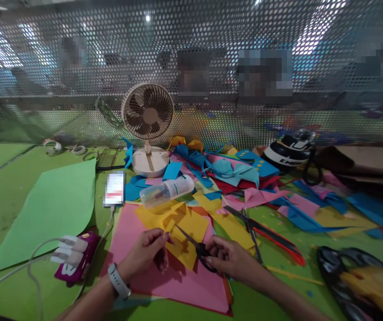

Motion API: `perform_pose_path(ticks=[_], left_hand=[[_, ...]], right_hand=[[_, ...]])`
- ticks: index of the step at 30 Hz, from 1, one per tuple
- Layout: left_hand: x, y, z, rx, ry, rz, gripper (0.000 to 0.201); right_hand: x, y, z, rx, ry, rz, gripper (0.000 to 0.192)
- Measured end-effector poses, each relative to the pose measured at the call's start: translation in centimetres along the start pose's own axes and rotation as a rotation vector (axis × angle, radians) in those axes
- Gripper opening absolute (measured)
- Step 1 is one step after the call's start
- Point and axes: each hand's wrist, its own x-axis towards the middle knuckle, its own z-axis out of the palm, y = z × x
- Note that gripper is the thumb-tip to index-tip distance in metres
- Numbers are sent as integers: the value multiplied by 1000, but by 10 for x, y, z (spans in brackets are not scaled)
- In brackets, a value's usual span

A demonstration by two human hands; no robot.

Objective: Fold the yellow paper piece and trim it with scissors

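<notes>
Scissors [198, 247] with black handles are in my right hand [223, 256], their pointed blades angled up and left over yellow paper [191, 225]. My left hand [153, 247] has its thumb and forefinger pinched together at the near left edge of this creased yellow paper; the grip itself is partly hidden. Between my hands, the yellow paper lies on a stack of coloured sheets with a pink sheet [191, 290] on top.
A fan [148, 116] stands behind a clear bottle [168, 191]. Left are a phone [114, 189], a purple power block with chargers [78, 258] and a green sheet [51, 207]. Right are a red-edged cutter [275, 236], paper scraps [234, 171] and a black patterned object [335, 276]. A perforated screen [211, 26] rises behind.
</notes>
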Motion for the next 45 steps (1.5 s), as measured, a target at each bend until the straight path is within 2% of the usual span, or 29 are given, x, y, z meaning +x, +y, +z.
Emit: perform_pose_path(ticks=[9,14,18,24,32,35,40,45], left_hand=[[1,-1,-1,-21,-2,28,42],[2,-4,-3,-30,-1,38,42],[2,-3,-2,-31,-3,60,42],[0,0,1,-45,8,36,44],[0,-2,1,-114,-16,58,40],[-2,0,3,-182,-12,79,38],[-4,4,7,-284,55,8,37],[-5,6,5,-258,71,-35,39]], right_hand=[[2,5,-2,10,28,-14,23],[2,6,-2,118,11,16,31],[0,-2,-1,110,20,32,36],[0,2,-1,93,19,-19,36],[6,24,0,307,29,41,47],[5,19,-1,365,25,71,50],[-1,4,-2,551,-41,35,46],[-9,-6,0,798,-156,12,48]])
